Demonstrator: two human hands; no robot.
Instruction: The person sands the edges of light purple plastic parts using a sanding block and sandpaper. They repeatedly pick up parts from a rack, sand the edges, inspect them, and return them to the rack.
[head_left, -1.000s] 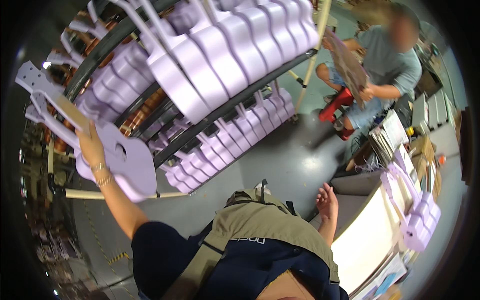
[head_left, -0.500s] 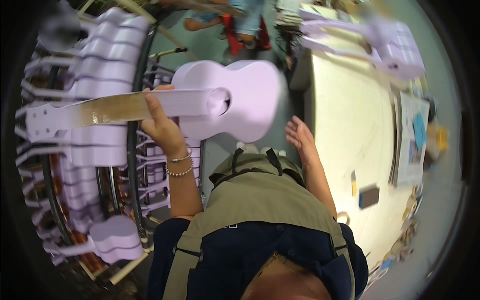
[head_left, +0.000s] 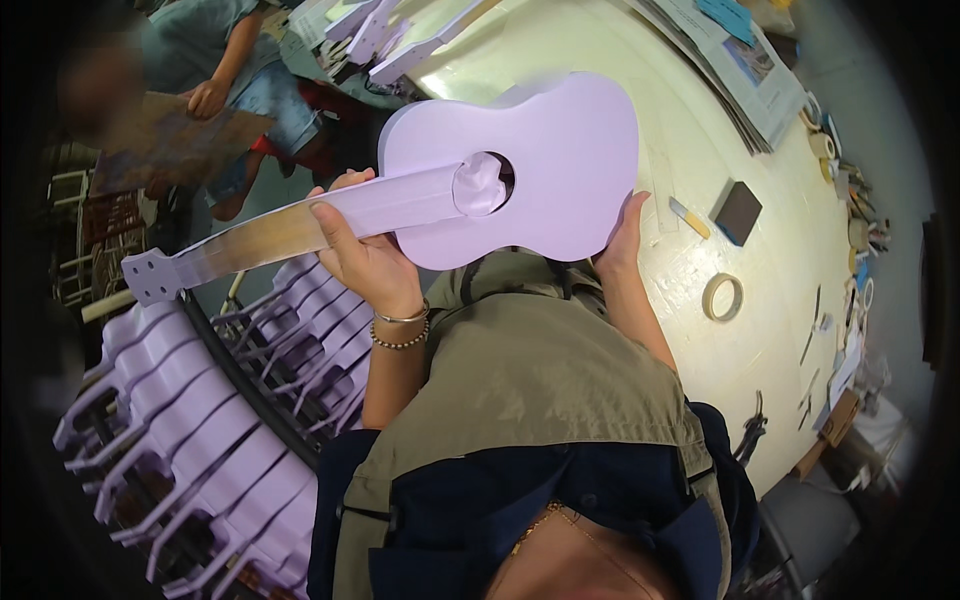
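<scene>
A pale purple ukulele [head_left: 560,150] without strings lies across in front of me, its headstock to the left and its body to the right. My left hand [head_left: 365,250] is closed round the neck near the body, thumb on top. Brownish tape [head_left: 262,240] covers part of the neck. Crumpled purple material [head_left: 480,185] partly fills the sound hole. At the body's lower right edge, my right hand [head_left: 625,235] grips the rim; its other fingers are hidden beneath.
A cream worktable [head_left: 690,330] on the right bears a yellow cutter knife [head_left: 690,217], a dark block [head_left: 737,212], a tape roll [head_left: 722,297] and newspapers [head_left: 745,80]. Lower left, a rack holds several purple ukuleles [head_left: 215,440]. Another person [head_left: 200,60] sits upper left, holding a brown board [head_left: 165,140].
I have turned to the right, toward the worktable. The ukulele has come round with my left hand, and my right hand, free before, now holds its body end.
</scene>
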